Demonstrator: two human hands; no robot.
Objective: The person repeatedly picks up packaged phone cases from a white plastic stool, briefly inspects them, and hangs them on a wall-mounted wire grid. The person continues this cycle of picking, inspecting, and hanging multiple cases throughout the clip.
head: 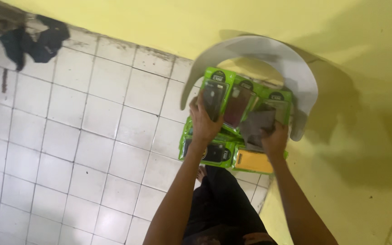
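**Ana:** Head view first: how many packs do you count?

**Ben:** Five green phone-case packs (232, 120) at least, fanned in a bunch above the white tiled floor (69, 136), close to the yellow wall (364, 68). Three stand along the top, two lie below, and more may be hidden behind.

**Ana:** Hands?

**Ben:** Two. The left hand (203, 121) pinches the top-left pack, fingers wrapped over its edge. The right hand (275, 140) clasps the grey pack at the right side.

**Ana:** Which way do they point?

**Ben:** The upper packs run lengthwise away from the person, tilted slightly right; the lower two lie crosswise. One curved white board (268, 52) arches behind them.
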